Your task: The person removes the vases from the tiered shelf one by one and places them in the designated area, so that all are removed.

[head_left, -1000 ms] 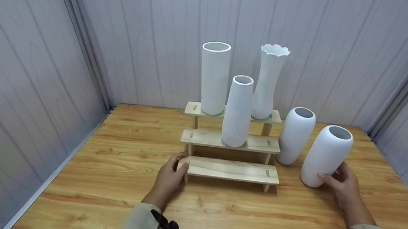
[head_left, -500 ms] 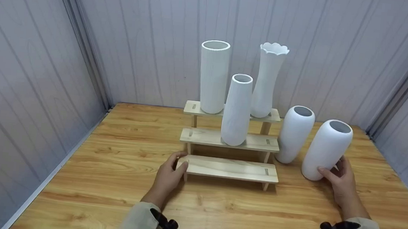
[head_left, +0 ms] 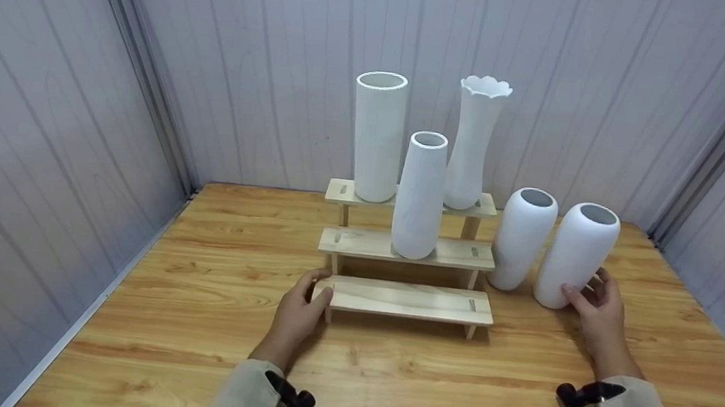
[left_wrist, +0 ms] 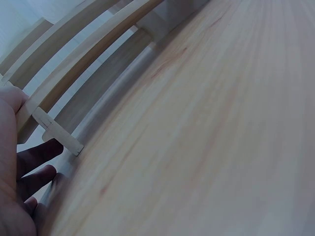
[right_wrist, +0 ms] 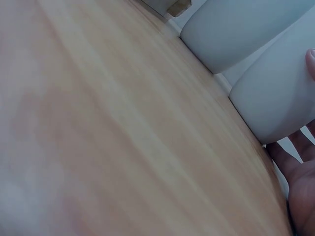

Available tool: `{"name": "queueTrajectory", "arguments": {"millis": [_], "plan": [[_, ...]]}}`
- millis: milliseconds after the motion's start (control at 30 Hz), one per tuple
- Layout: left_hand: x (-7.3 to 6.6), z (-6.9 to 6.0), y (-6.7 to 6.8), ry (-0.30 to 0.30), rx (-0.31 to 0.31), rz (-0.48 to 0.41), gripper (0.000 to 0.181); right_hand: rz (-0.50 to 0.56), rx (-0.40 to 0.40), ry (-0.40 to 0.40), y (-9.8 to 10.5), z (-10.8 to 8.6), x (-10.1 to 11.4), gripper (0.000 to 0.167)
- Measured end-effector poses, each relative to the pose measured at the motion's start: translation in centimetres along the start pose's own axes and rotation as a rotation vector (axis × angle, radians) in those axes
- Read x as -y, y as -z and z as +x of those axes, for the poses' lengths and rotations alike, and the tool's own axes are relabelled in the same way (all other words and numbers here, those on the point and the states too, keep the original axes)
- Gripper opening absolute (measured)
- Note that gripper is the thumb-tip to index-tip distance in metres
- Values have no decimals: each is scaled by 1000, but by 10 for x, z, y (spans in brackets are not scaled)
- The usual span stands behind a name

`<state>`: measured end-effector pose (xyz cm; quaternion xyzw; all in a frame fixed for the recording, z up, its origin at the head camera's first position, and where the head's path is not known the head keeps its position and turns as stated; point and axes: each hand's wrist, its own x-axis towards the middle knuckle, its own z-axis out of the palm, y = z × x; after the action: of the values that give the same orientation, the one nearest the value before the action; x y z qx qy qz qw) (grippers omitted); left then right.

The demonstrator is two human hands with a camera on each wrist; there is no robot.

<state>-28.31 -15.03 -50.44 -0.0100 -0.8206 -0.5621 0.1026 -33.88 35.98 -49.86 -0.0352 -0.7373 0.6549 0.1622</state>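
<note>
My right hand (head_left: 601,319) grips the low part of a white vase (head_left: 578,257), thumb in front and fingers round its right side; in the right wrist view this vase (right_wrist: 280,88) stands on the table. Close on its left is a similar white vase (head_left: 524,240). My left hand (head_left: 299,310) holds the left end of the lowest step of a three-step wooden stand (head_left: 409,301). A tapered vase (head_left: 419,199) stands on the middle step. On the top step are a cylindrical vase (head_left: 378,138) and a vase with a scalloped rim (head_left: 474,144).
The stand and vases are on a wood-grain table (head_left: 191,320). A pale panelled wall (head_left: 281,76) rises behind the table, with further panels at the left and right sides.
The right hand and its vase have moved away from me and slightly left, closer to the neighbouring vase. The left hand keeps its hold on the stand.
</note>
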Motion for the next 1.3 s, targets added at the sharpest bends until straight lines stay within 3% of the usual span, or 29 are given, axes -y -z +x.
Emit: {"name": "queueTrajectory", "arguments": {"millis": [300, 600, 1067, 1300], "plan": [[0, 0, 0, 19, 12, -12, 33, -36, 4, -26, -4, 7, 0, 79], [1, 1, 0, 25, 13, -18, 34, 9, 2, -73, -10, 10, 3, 85], [0, 0, 0, 18, 8, -18, 33, -2, 16, -65, -13, 12, 3, 84], [-1, -1, 1, 14, 24, -30, 34, 6, -21, -49, -16, 15, 2, 79]]}}
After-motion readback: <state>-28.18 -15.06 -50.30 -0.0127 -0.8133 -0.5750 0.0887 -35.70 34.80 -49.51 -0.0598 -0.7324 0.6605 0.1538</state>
